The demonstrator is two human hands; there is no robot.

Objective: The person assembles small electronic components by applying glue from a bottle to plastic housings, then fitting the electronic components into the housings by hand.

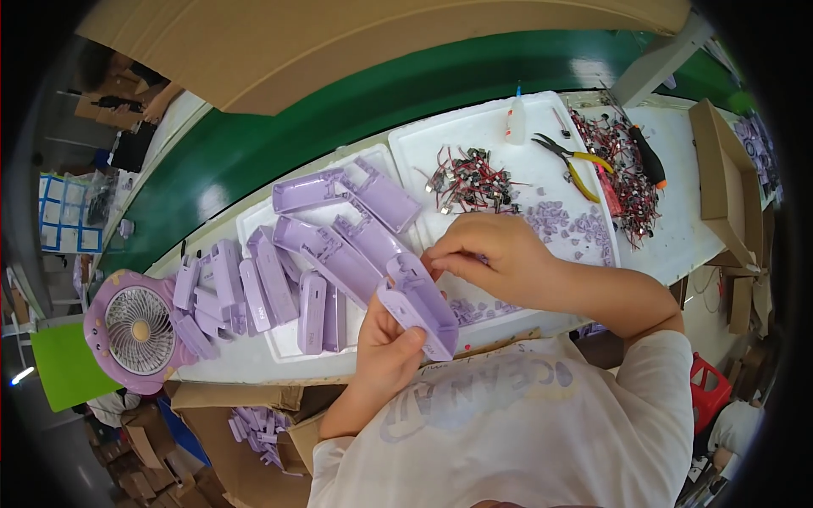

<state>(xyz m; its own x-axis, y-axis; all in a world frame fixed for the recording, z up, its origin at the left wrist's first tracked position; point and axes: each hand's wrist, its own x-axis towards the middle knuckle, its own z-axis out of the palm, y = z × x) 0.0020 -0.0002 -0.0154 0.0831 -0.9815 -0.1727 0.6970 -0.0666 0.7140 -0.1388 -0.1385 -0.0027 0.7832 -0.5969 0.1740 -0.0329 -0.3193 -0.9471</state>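
Note:
My left hand [383,349] is wrapped round a light purple plastic housing [430,315], its hollow side facing up, just in front of my chest. Above its far end, my right hand [495,254] is closed in a pinch; whatever the fingertips hold, if anything, is hidden. Several similar purple housings [385,196] lie on the white foam tray to the left, some hollow side up. Beyond the right hand sits a pile of small wired parts [474,180] with red and black leads. Little purple plastic pieces [550,218] are scattered beside and under that hand.
A white bottle [515,120], yellow-handled pliers [576,165] and a screwdriver [648,158] lie toward the back right, near more wired parts [631,207]. A purple fan [135,330] stands at left. Cardboard boxes [724,182] flank the bench. Another person's hand [157,106] shows far left.

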